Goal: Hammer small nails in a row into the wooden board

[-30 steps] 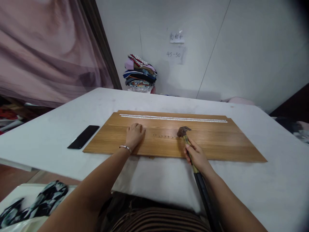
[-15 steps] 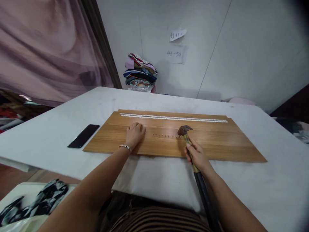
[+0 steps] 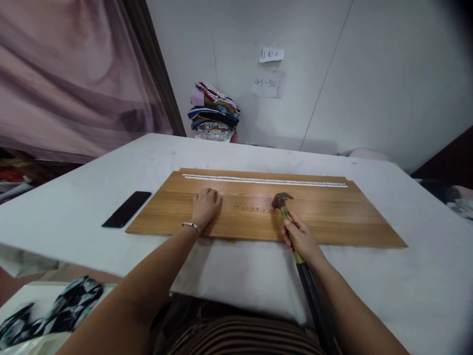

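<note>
A wooden board [image 3: 325,217] lies flat on the white table. My left hand [image 3: 206,204] rests palm down on its left half, fingers apart and slightly bent, with nothing visible in it. A row of several small nails [image 3: 253,208] runs across the middle of the board between my hands. My right hand [image 3: 300,234] is closed around the handle of a claw hammer [image 3: 282,199], well up near the head. The rusty head is at the right end of the nail row, hiding part of it; whether it touches a nail I cannot tell. The black grip extends back toward my body.
Two white marked strips [image 3: 266,181] lie along the board's far edge. A black phone [image 3: 126,209] is on the table [image 3: 74,212] left of the board. Folded clothes [image 3: 214,111] are stacked by the wall. Patterned cloth [image 3: 70,305] lies on a lower surface at front left.
The view has shifted very slightly. Both hands, the hammer and the board keep practically the same places. The upper paper on the wall now hangs flatter.
</note>
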Demonstrator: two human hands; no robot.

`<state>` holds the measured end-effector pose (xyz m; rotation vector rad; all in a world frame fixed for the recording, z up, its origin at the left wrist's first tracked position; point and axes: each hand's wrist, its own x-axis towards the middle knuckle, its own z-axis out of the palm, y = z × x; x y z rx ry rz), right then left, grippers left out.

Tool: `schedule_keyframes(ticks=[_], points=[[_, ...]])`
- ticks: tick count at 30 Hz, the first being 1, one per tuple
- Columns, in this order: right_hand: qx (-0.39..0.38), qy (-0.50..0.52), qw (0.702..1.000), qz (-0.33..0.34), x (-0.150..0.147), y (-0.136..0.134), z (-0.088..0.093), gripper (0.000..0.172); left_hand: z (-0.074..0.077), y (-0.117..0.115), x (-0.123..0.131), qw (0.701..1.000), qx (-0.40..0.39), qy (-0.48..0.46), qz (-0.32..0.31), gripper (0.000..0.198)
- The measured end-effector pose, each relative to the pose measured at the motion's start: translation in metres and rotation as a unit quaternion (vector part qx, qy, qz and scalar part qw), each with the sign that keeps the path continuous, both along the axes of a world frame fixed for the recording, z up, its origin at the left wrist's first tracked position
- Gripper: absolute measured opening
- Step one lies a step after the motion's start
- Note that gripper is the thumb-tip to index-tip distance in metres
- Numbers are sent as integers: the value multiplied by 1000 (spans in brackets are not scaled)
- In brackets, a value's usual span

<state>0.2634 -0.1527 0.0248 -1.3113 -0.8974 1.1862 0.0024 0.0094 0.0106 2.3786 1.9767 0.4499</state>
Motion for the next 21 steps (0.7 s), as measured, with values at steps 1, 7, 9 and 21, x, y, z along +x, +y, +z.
schedule_keyframes(ticks=[1,7,9,21], points=[[-2,-1,1000,4,0,0,0,66,0,0,0,1000,0,1,1,36],[2,5,1000,7,0,0,0,66,-1,1,-1,1000,7,1,-2,36],[2,4,1000,1,0,0,0,67,-1,0,-1,1000,8,2,-4,35],[-1,3,1000,1,0,1,-2,66,-2,2,-1,1000,9,3,-1,35]])
